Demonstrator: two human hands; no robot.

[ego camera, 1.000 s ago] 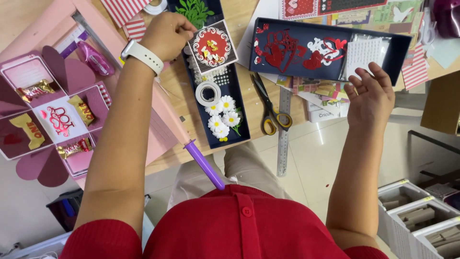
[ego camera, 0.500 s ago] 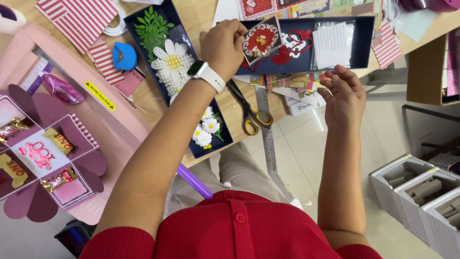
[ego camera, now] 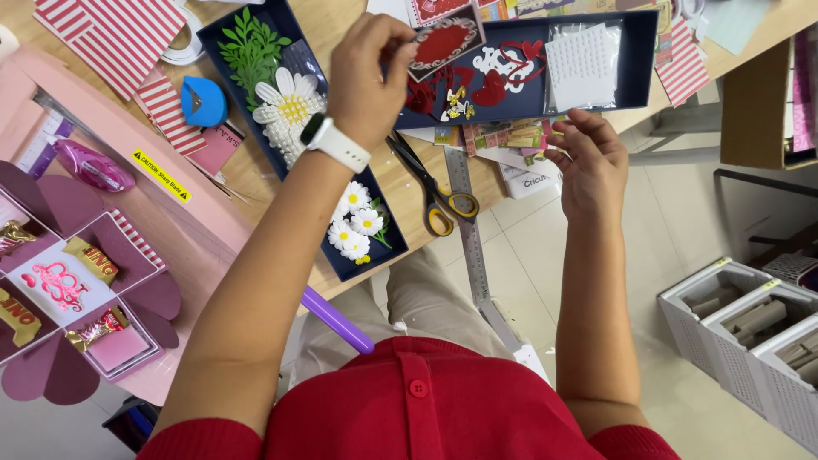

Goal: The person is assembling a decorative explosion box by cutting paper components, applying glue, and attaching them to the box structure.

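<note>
Pinching a red card (ego camera: 443, 43) with a scalloped white border by its left corner, the left hand (ego camera: 368, 77) holds it tilted above the near end of a navy tray (ego camera: 641, 60), thumb and fingertips closed on the card. The right hand (ego camera: 588, 162) hovers past the desk (ego camera: 409, 183) edge, fingers loosely spread and holding nothing, just beside a stack of printed papers (ego camera: 503, 136). The step in hand looks like picking out a decorative piece; setting it anywhere would call for a steady carry over the clutter, with the free hand able to help. Inside the tray lie red hearts (ego camera: 490, 89), a white cutout and a sheet of white dots (ego camera: 581, 64). A second navy tray (ego camera: 247, 119), lying slantwise under the left forearm, holds green leaves (ego camera: 251, 47) and paper daisies (ego camera: 290, 106). Scissors (ego camera: 434, 192) and a steel ruler (ego camera: 469, 230) lie between the trays, the ruler overhanging the desk edge. To the left, a pink box (ego camera: 170, 213) and an opened maroon box (ego camera: 77, 290) crowd the surface. Open room is scant on the desk; the clearest space lies over the floor (ego camera: 682, 204) on the right.
</note>
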